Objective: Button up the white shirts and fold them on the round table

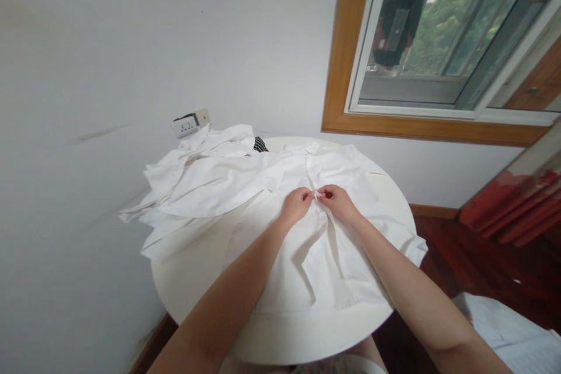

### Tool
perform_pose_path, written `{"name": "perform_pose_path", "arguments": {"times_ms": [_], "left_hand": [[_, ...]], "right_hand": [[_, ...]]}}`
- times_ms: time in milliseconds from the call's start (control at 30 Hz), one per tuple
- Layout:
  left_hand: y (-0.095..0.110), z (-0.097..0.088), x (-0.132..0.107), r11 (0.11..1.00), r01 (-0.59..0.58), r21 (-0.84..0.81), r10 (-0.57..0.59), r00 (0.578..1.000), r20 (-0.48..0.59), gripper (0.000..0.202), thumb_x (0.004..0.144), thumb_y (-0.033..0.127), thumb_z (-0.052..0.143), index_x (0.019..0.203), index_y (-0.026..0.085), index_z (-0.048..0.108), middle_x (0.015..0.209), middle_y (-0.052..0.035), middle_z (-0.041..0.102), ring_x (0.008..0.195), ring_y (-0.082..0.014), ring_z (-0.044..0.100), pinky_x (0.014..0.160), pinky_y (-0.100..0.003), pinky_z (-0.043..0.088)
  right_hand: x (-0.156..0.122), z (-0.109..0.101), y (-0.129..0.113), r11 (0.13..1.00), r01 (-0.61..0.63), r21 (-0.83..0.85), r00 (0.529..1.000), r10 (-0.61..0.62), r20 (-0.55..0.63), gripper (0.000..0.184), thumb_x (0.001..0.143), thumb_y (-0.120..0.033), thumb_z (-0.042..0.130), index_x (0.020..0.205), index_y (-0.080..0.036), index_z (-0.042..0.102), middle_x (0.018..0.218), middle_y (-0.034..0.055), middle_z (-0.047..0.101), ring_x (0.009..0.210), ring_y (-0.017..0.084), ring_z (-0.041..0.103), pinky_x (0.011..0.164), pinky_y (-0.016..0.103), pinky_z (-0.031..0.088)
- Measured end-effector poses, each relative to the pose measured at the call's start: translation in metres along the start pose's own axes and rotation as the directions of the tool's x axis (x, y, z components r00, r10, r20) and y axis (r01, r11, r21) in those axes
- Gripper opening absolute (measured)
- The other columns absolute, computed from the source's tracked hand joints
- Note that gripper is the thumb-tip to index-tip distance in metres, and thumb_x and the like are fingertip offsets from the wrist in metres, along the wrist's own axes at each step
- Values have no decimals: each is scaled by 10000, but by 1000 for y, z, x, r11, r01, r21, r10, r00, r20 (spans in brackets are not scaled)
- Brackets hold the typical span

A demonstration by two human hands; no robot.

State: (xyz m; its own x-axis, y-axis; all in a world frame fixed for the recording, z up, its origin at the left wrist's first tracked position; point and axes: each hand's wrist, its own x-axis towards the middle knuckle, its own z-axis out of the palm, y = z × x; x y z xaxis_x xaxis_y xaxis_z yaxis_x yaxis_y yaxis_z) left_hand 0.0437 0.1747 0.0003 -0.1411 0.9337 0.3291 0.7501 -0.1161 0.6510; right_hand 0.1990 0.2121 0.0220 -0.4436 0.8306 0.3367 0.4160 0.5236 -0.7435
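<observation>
A white shirt [284, 263] lies spread on a round white table [188, 286], its front placket running up the middle. My left hand [298, 203] pinches one edge of the placket. Right beside it, my right hand [336, 201] pinches the other edge, and the fingertips of both hands almost touch. Folds of cloth rise below the hands. Any button between the fingers is too small to make out. To the left, a pile of white garments [205, 181] rests on the table and hangs past its edge.
A black striped cloth [260, 144] pokes out behind the pile. The table stands near a white wall with a socket [186, 125] and a wood-framed window [421, 123]. A red curtain [512, 210] hangs at the right. White cloth [504, 327] lies low at the right.
</observation>
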Motion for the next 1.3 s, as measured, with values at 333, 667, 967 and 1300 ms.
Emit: {"name": "perform_pose_path", "arguments": {"times_ms": [333,667,967,1300], "left_hand": [[2,-2,-1,1000,9,12,-9,1000,4,266,898,332,445,808,185,648,803,-19,675,760,-139,590,692,-232,413],[6,-3,-2,979,-39,202,30,998,47,345,934,285,362,755,186,640,816,-43,670,804,-157,593,715,-250,390],[9,-6,-3,986,25,167,-29,999,19,453,934,415,334,718,188,661,764,-51,679,746,-162,595,658,-250,375],[7,-4,-2,990,101,96,-101,995,-1,365,904,345,403,704,188,665,723,-32,675,692,-150,589,622,-243,383]], "right_hand": [[0,1,3,888,-184,420,977,117,181,186,739,-337,575,787,-167,633,651,-11,593,583,112,526,577,233,428],[-1,9,5,750,-309,585,950,214,228,182,653,-299,677,748,-181,577,576,-35,581,499,95,527,536,235,470],[-4,18,0,977,-85,196,996,77,51,66,718,-240,539,764,-193,552,533,-47,546,468,113,530,482,220,411],[-4,18,0,993,-44,106,998,39,54,79,743,-258,535,799,-202,541,583,-41,557,501,118,547,529,231,415]]}}
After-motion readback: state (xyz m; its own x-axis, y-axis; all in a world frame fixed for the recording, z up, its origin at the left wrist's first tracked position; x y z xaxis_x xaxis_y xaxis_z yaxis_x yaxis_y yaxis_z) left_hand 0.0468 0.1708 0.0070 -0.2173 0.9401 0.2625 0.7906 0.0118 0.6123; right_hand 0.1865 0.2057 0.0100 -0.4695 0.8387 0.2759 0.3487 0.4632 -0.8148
